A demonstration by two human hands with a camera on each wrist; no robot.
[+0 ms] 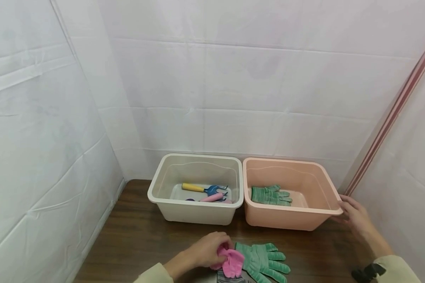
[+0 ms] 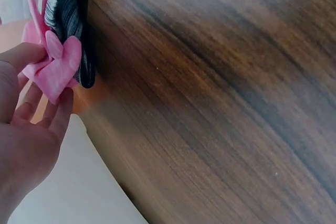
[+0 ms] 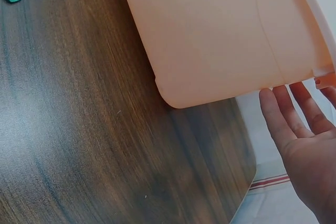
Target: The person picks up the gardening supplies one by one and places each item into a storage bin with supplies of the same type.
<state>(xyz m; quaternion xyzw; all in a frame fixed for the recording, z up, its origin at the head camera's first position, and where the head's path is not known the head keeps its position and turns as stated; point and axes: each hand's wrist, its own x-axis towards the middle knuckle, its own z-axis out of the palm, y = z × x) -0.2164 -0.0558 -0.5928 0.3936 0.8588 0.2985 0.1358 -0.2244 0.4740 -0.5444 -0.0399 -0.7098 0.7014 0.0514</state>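
Observation:
My left hand (image 1: 209, 250) pinches a small pink knit glove (image 1: 233, 262) between thumb and fingers, low over the table. In the left wrist view the pink glove (image 2: 60, 69) is bunched, and a black-and-grey striped glove (image 2: 71, 11) lies right behind it. Just right of that hand a green glove (image 1: 263, 261) lies flat, fingers pointing right. My right hand (image 1: 355, 216) holds the right rim of a peach-coloured bin (image 1: 283, 218), its fingers (image 3: 273, 111) against the outer wall under the rim. Another green glove (image 1: 270, 195) rests inside this bin.
A white bin (image 1: 198, 214) stands close beside the peach one, on its left. Inside it are a yellow-handled blue hand rake (image 1: 194, 187) and a pink-handled tool (image 1: 212, 197), partly hidden. White sheeting (image 1: 216, 86) surrounds the dark wooden table (image 1: 127, 232).

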